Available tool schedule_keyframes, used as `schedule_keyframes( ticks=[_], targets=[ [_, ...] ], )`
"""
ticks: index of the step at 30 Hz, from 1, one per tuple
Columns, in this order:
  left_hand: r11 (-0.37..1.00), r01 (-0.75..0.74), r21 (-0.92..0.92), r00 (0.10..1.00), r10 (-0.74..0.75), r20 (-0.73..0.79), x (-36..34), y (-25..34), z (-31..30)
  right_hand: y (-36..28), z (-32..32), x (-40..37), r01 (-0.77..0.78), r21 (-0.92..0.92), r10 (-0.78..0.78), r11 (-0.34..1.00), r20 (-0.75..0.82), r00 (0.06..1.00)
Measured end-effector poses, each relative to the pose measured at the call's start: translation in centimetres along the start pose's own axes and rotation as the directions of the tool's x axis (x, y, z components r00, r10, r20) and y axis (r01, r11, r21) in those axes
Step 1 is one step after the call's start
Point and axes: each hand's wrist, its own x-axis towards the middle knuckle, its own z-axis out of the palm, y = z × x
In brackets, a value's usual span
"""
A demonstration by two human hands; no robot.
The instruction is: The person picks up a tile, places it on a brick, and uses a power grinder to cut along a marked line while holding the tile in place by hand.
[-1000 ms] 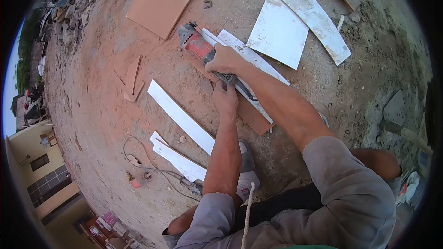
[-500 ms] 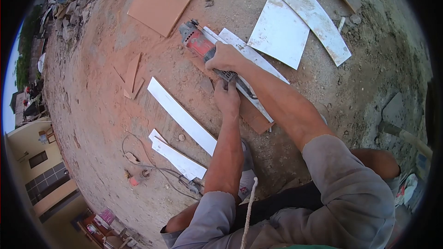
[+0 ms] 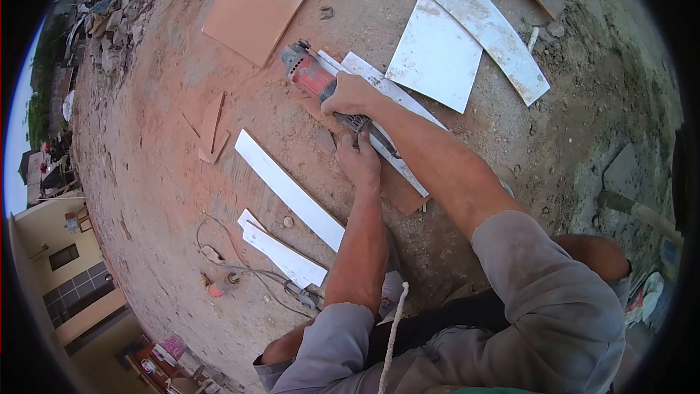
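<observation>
A red and black angle grinder (image 3: 313, 79) lies over narrow white-faced tile strips on the dirt, its head pointing to the upper left. My right hand (image 3: 348, 95) is wrapped round the middle of its body. At the grinder's black rear end is my left hand (image 3: 358, 159), its fingers bent and touching the tool, with the fingertips partly hidden. A white tile strip (image 3: 402, 96) lies just right of the grinder. Beneath the tool and my right forearm, a brown-backed piece (image 3: 402, 193) shows.
A long white strip (image 3: 288, 188) and a split white offcut (image 3: 283, 252) lie to the left. A cable (image 3: 255, 271) runs beside a small red-and-metal object (image 3: 219, 288). Larger tiles, a brown-dusted one (image 3: 266, 11) and a white one (image 3: 435, 55), lie farther out.
The view has shifted slightly. My right hand keeps its hold on the grinder, while the fingers of my left hand have spread a little at its rear end.
</observation>
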Motion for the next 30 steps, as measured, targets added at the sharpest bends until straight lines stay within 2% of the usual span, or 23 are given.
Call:
schedule_keyframes(
  ticks=[10,12,19,21,22,24,30],
  targets=[
    [1.000,-0.022,0.011,1.000,0.022,-0.007,-0.3,0.3,-0.1,0.2,0.5,0.3,-0.005,0.004,0.005,1.000,-0.023,1.000],
    [0.989,-0.081,0.125,0.995,0.087,-0.041,-0.4,0.7,-0.3,0.1,0.4,0.5,-0.010,-0.001,0.010,1.000,-0.008,1.000],
    [0.995,-0.049,0.085,0.999,0.048,0.006,-0.1,0.1,-0.2,-0.1,0.2,0.8,-0.015,0.001,0.015,1.000,-0.017,1.000],
    [0.978,-0.055,0.203,0.998,0.058,-0.011,-0.1,0.2,-0.2,-0.3,-0.3,0.7,-0.035,0.011,0.035,0.999,0.053,0.998],
    [0.978,-0.056,0.203,0.998,0.059,-0.011,-0.1,0.2,-0.2,-0.2,-0.1,0.7,-0.035,0.011,0.034,0.999,0.052,0.998],
    [0.991,0.015,0.131,0.999,-0.021,0.042,0.1,0.0,-0.4,-0.1,0.2,0.5,-0.040,0.025,0.040,0.999,0.000,0.999],
    [0.995,0.061,-0.073,0.996,-0.056,0.068,0.1,-0.2,-0.3,0.1,0.0,0.3,-0.029,0.011,0.029,1.000,0.020,0.999]
  ],
)
